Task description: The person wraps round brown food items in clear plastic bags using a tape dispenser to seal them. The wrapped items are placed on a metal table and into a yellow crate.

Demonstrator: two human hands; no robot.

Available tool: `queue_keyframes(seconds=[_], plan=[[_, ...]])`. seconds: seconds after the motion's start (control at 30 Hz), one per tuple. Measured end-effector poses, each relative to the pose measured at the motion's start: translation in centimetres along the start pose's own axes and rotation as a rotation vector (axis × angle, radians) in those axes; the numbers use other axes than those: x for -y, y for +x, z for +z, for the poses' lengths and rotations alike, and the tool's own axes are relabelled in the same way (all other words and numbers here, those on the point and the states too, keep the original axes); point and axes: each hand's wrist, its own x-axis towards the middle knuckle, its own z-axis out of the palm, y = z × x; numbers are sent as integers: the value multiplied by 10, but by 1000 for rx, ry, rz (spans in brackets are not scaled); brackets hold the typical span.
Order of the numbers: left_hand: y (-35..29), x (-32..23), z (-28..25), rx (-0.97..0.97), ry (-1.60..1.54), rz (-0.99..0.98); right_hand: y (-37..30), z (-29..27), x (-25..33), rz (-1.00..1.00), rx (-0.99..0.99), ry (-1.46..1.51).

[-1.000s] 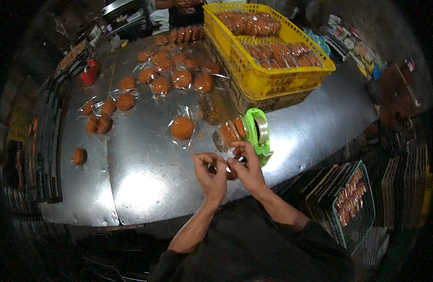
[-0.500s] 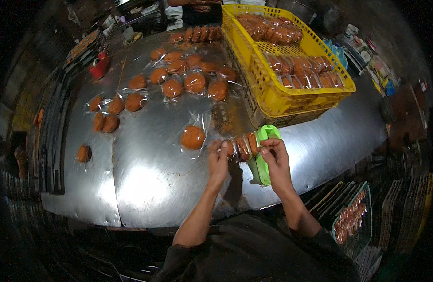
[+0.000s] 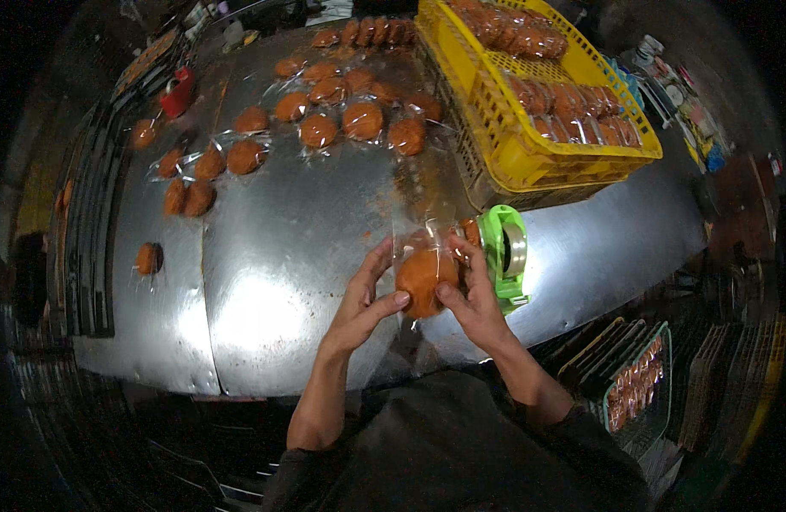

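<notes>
Between my hands is a round orange-brown cake in a clear plastic bag [image 3: 423, 280], the bag's loose end standing up at its far side. My left hand [image 3: 363, 294] grips its left edge, thumb on the near face. My right hand [image 3: 475, 299] pinches the right edge, thumb also in front. Just right of that hand stands a bright green tape dispenser [image 3: 500, 256] with a roll of clear tape [image 3: 514, 249]. Another wrapped cake [image 3: 470, 231] shows between hand and dispenser; whatever else lies there is hidden.
Several bagged cakes [image 3: 362, 121] are scattered over the far left of the metal table [image 3: 265, 256]. A yellow crate [image 3: 572, 162] holding rows of wrapped cakes stands at the far right. Beyond lies a red holder [image 3: 179, 92]. A green basket [image 3: 636, 384] sits below the right edge.
The bagged cake that lay alone on the table is now in both hands. My hands have left the row of wrapped cakes. The green dispenser looks turned, and a cake appears near the red holder.
</notes>
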Motion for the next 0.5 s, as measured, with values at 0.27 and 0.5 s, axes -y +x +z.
queue_keyframes(seconds=[0.27,0.5], plan=[[-29,-42,-5,-512,78,0,-24,17,32,8,266,-380],[-53,-107,36,-202,1432,146,-21,-19,72,-223,466,-636]])
